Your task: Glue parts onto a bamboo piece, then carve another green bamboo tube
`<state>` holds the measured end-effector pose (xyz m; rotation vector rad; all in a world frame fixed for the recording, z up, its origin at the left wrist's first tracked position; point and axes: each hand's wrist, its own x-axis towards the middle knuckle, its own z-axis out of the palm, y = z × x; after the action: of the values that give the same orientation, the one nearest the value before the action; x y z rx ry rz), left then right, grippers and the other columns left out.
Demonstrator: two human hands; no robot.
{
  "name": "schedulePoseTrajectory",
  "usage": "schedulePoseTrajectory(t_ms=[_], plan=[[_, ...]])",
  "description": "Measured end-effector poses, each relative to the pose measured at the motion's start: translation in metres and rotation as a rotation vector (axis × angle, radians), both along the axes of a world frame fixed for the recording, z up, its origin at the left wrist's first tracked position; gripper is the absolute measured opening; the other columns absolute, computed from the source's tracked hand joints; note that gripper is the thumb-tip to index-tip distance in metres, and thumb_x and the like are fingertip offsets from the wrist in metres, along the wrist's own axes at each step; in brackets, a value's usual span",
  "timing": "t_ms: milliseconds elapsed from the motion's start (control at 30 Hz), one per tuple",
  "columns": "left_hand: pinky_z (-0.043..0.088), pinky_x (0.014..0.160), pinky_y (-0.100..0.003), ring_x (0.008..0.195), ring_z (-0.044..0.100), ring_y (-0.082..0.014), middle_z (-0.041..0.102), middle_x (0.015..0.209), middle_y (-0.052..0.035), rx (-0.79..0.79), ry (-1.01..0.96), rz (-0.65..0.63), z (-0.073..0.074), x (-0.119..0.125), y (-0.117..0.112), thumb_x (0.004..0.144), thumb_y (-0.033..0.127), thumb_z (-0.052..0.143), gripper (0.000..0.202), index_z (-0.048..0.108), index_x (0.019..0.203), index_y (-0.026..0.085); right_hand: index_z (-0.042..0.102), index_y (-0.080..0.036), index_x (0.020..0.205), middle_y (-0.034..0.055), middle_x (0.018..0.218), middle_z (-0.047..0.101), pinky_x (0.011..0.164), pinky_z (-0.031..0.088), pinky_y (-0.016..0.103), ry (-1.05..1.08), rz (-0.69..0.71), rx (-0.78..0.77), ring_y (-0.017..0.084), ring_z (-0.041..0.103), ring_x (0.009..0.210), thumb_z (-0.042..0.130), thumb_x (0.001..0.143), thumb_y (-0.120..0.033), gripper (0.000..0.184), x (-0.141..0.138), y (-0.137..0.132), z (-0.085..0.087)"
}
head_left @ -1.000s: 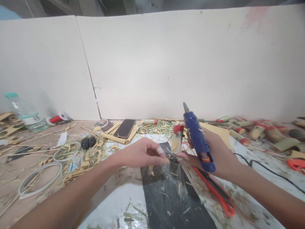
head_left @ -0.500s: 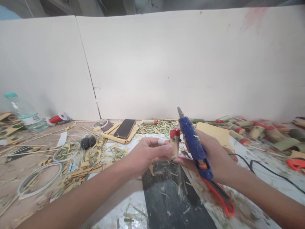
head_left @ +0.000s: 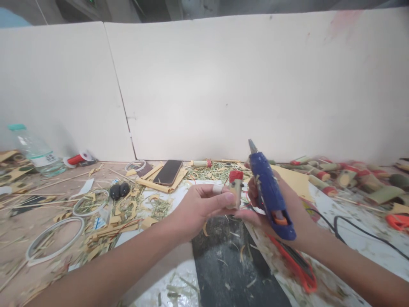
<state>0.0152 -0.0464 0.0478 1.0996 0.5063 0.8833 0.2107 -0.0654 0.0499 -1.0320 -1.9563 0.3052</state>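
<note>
1. Left hand [head_left: 198, 204] pinches red-capped bamboo piece [head_left: 235, 190] upright above black mat [head_left: 230, 264].
2. Right hand [head_left: 289, 215] closed round blue glue gun [head_left: 270, 194], nozzle up, just beside the piece.
3. Orange-handled tool [head_left: 297, 266] lies under right wrist.
4. Phone [head_left: 168, 172] further back; plastic bottle [head_left: 33, 151] far left, contents unclear.

Right hand [head_left: 298, 209] hides part of the glue gun [head_left: 270, 192]; far bamboo pieces [head_left: 343, 177] blur.

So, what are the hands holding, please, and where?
Left hand: red-capped bamboo piece, pinched at its side; right hand: blue glue gun, around its handle.
</note>
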Motion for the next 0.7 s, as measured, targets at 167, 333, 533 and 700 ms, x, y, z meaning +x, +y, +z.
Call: schedulePoseTrajectory(t_ms=[167, 333, 533, 700], plan=[[0.046, 0.082, -0.031, 0.071, 0.058, -0.0115, 0.061, 0.068, -0.0002, 0.075, 0.063, 0.111, -0.002, -0.001, 0.0, 0.074, 0.03, 0.073, 0.018, 0.068, 0.07, 0.013, 0.051, -0.025, 0.099, -0.0066, 0.061, 0.046, 0.048, 0.041, 0.025, 0.004, -0.105, 0.04, 0.012, 0.046, 0.049, 0.067, 0.079, -0.03, 0.026, -0.005, -0.004, -0.004], [0.041, 0.094, -0.034, 0.094, 0.061, -0.018, 0.07, 0.086, -0.0047, 0.164, 0.242, 0.196, 0.003, 0.002, -0.006, 0.074, 0.03, 0.071, 0.013, 0.072, 0.072, 0.017, 0.058, -0.026, 0.092, -0.004, 0.059, 0.054, 0.043, 0.042, 0.027, -0.03, -0.1, 0.013, 0.014, 0.053, 0.047, 0.065, 0.079, -0.028, 0.015, -0.013, -0.012, 0.003], [0.043, 0.096, -0.037, 0.104, 0.061, -0.0219, 0.072, 0.092, -0.0058, 0.272, 0.306, 0.225, 0.005, 0.002, -0.009, 0.076, 0.03, 0.069, 0.013, 0.074, 0.075, 0.018, 0.06, -0.023, 0.081, -0.0004, 0.063, 0.063, 0.05, 0.05, 0.033, -0.036, -0.053, -0.079, 0.019, 0.059, 0.052, 0.06, 0.082, -0.029, 0.005, -0.015, -0.012, 0.009], [0.045, 0.095, -0.037, 0.106, 0.061, -0.0226, 0.072, 0.092, -0.0056, 0.32, 0.321, 0.235, 0.004, 0.003, -0.009, 0.076, 0.026, 0.068, 0.01, 0.074, 0.076, 0.018, 0.057, -0.022, 0.073, -0.001, 0.058, 0.059, 0.048, 0.046, 0.031, -0.128, -0.1, -0.01, 0.017, 0.056, 0.05, 0.058, 0.081, -0.026, 0.009, -0.016, -0.013, 0.01]])
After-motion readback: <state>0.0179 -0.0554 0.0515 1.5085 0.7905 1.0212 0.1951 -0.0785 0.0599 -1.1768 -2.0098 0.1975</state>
